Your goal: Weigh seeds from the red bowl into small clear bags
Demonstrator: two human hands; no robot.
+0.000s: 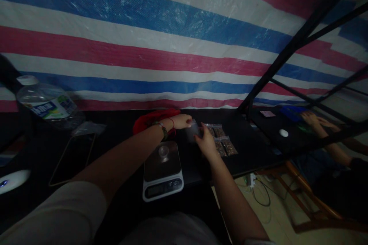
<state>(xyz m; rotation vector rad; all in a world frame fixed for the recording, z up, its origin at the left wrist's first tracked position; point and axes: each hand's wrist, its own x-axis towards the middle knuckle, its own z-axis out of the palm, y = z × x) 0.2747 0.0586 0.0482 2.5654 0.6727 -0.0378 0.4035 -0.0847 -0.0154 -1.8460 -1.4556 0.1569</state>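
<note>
Bag-handling step: left hand (184, 121) and right hand (206, 140), fingers closed, pinch a small clear bag (193, 131) over the tabletop (253, 149), at 12 o'clock from the kitchen scale (163, 171). Filled bags (222, 141) lie at 3 o'clock. Next move likely demands steady grip.

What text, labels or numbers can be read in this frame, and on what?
None can be read.
Water bottle: its label has print, too blurred to read.
Scale: display and button marks too dark and small to read.
Clear bag held between left hand and right hand: no print visible.
Filled bags: no print visible.
</note>
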